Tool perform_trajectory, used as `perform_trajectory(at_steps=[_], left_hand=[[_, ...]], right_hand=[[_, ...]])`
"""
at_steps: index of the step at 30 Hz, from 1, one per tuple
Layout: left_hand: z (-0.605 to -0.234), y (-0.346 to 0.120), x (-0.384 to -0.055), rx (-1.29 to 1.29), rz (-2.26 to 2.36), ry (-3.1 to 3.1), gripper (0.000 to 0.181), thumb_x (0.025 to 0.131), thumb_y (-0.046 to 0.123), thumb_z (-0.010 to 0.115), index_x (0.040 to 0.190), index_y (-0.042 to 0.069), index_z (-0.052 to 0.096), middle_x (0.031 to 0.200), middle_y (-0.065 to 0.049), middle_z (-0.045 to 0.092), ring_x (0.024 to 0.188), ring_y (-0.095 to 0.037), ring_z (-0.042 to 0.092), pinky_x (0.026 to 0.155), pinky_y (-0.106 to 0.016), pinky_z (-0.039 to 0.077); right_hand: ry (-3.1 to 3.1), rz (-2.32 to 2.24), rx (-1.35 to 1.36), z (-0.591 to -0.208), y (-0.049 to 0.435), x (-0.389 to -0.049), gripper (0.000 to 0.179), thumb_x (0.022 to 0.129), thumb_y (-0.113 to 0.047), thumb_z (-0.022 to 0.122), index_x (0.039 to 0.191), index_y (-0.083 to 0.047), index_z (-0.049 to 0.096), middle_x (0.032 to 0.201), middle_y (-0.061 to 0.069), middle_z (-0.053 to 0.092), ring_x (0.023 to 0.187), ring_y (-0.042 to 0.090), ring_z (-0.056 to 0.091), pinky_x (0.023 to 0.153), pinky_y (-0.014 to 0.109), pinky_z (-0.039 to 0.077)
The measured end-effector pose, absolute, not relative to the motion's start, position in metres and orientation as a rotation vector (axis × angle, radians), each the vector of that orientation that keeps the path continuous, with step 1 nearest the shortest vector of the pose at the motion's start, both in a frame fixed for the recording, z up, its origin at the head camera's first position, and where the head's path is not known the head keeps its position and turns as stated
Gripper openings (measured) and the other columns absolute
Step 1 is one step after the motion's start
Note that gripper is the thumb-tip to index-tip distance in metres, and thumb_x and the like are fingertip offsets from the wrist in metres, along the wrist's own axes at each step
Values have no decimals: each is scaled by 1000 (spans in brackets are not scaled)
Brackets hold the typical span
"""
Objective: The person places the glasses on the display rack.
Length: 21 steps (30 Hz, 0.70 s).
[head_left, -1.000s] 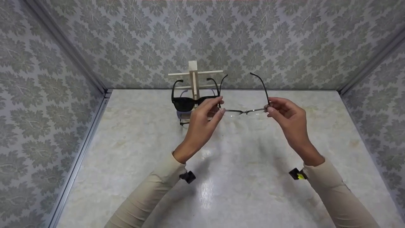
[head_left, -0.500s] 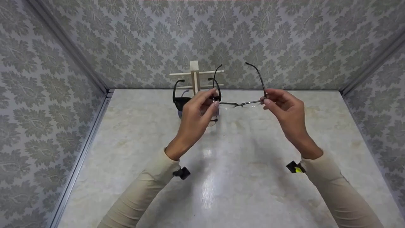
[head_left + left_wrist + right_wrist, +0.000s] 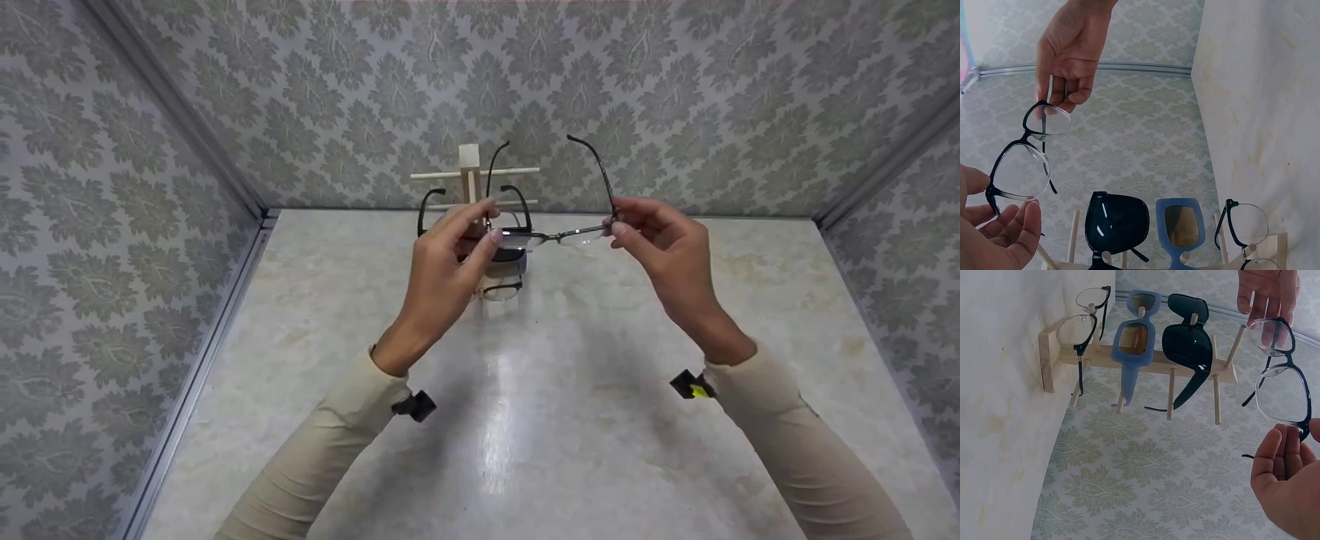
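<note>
Both hands hold one pair of eyeglasses (image 3: 553, 237) with a dark upper rim and clear lenses, temples unfolded and pointing away toward the back wall. My left hand (image 3: 439, 274) pinches the left hinge corner between thumb and fingers; my right hand (image 3: 667, 247) does the same at the right one. The glasses are up in the air, in front of the topmost pegs of a wooden display stand (image 3: 469, 156). In the right wrist view, black sunglasses (image 3: 1185, 343), blue-framed sunglasses (image 3: 1131, 360) and clear-lens glasses (image 3: 1094, 332) hang on the pegs below. My left hand partly hides the stand in the head view.
The stand rises from the back of a pale marbled table (image 3: 585, 420). Patterned wallpapered panels (image 3: 637, 90) close in the back and both sides, with metal rails (image 3: 187, 360) along the edges. Bare upper pegs (image 3: 1235, 346) stick out above the black sunglasses.
Both hands have carried the eyeglasses left and toward the back, so their temples now overlap the stand's upper pegs. The lower glasses on the stand show more from behind the left hand.
</note>
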<state>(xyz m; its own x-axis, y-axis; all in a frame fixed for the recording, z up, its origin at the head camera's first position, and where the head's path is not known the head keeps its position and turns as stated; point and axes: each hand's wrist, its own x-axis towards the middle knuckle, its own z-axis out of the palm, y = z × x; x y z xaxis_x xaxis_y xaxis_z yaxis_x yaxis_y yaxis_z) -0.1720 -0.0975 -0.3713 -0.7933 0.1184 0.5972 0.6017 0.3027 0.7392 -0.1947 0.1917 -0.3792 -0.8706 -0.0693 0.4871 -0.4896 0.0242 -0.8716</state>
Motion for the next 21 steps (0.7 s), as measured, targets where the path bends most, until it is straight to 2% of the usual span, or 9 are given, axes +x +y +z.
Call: perform_trajectory(at_steps=[9, 11, 14, 17, 21], left_hand=[[-366, -112, -170, -598, -1527, -2169, 39, 111, 10, 68, 147, -5, 66, 130, -15, 72, 100, -18, 74, 84, -34, 64], [-365, -116, -170, -591, -1530, -2169, 39, 112, 10, 67, 147, -5, 66, 131, -17, 71, 100, -20, 74, 82, -34, 64], [-365, -122, -169, -586, -1548, -2158, 40, 112, 9, 67, 147, -8, 64, 132, -19, 70, 97, -29, 76, 75, -33, 66], [-364, -128, -168, -567, -1525, -2161, 39, 111, 9, 67, 146, -7, 65, 132, -15, 71, 96, -27, 75, 76, -29, 64], [-363, -136, -167, -535, -1518, -2160, 37, 111, 8, 68, 146, -4, 67, 131, -12, 72, 98, -21, 73, 83, -32, 61]], right_hand=[[-2028, 1905, 599, -376, 179, -202, 29, 103, 2, 74, 132, 8, 74, 110, 17, 74, 92, 29, 73, 85, 31, 62], [-2035, 1902, 611, -375, 175, -203, 29, 104, 2, 74, 133, 6, 74, 110, 16, 74, 92, 30, 73, 85, 32, 62], [-2054, 1895, 628, -372, 168, -203, 29, 105, 2, 72, 134, 5, 74, 110, 15, 75, 92, 30, 73, 85, 32, 62], [-2060, 1901, 650, -371, 162, -205, 29, 105, 1, 71, 134, 3, 74, 110, 14, 75, 92, 27, 73, 85, 32, 62], [-2065, 1913, 677, -370, 155, -208, 29, 106, 0, 71, 135, 2, 74, 111, 14, 76, 93, 28, 73, 86, 36, 62]])
